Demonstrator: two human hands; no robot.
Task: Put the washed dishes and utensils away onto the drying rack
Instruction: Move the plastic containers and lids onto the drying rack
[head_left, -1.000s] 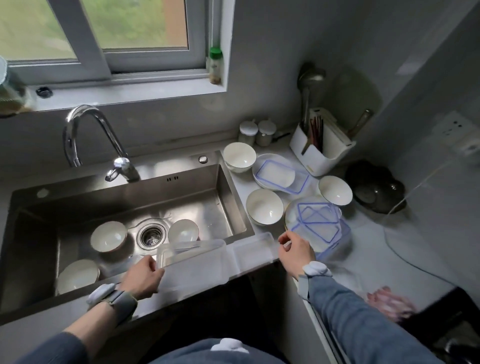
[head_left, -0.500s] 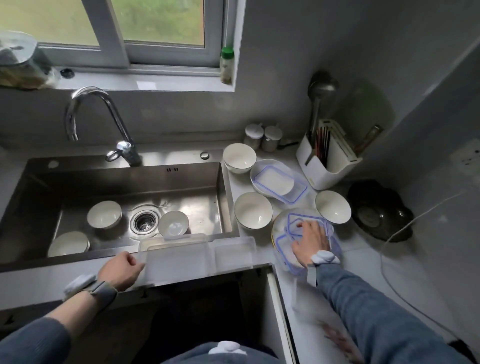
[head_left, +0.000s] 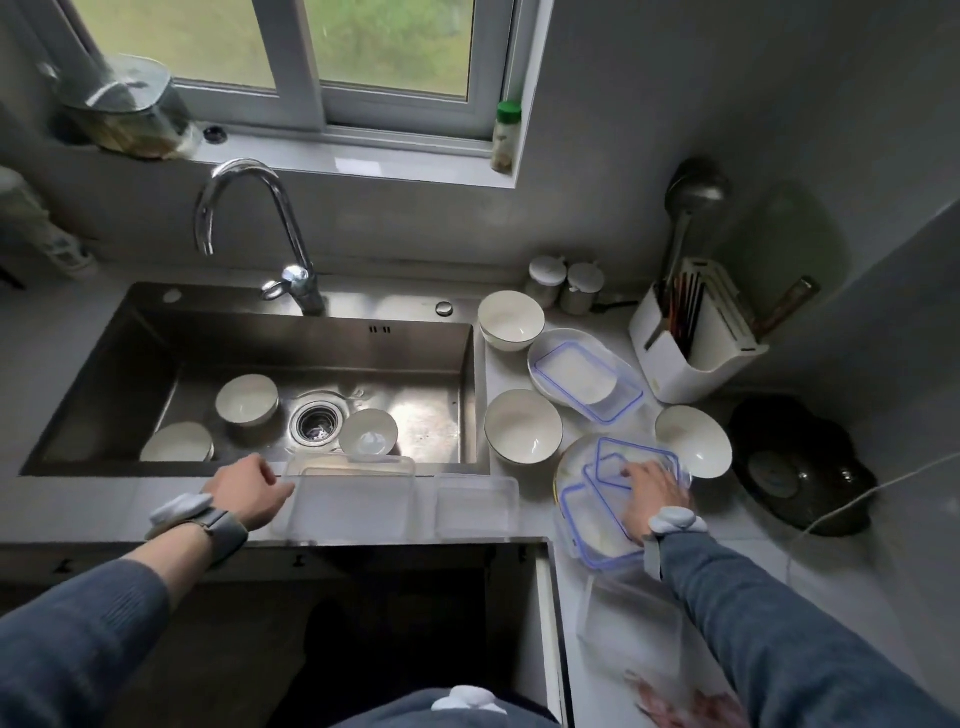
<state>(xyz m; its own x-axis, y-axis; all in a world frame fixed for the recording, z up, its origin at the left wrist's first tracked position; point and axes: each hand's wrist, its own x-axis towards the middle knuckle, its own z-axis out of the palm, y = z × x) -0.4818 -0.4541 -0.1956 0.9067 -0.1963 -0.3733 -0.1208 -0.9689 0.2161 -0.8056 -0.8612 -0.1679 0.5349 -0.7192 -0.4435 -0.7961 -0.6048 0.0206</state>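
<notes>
**Hands split between the clear tub and the blue-rimmed lids**

Head view. Left hand (head_left: 248, 492) rested at the left end of the larger clear container (head_left: 349, 496), which sat on the front ledge of the sink (head_left: 156, 332) with a smaller clear container (head_left: 477, 505) just beside it on the right. Its fingers were loosely curled against the tub's edge; whether they actually gripped it was hard to tell through the clear plastic. Right hand (head_left: 650, 493) lay spread over the blue-rimmed lids (head_left: 597, 512) stacked on a white plate (head_left: 571, 462) on the table (head_left: 831, 587), fingers fairly straight, pressing rather than pinching.

To do this step well, it seemed wise to gather one lid at a time by its rim, since the overlapped lids looked likely to slide on the plate, and to keep the tub steady with the left hand so it would not tip into the basin.

Washed bowls stood apart from both hands: three bowls (head_left: 247, 400) in the sink behind the tub, and others (head_left: 522, 426) on the table between the sink and the lids. A white utensil holder (head_left: 691, 358) stood at the back, well apart from the right hand. No separate dish rack could be made out.
</notes>
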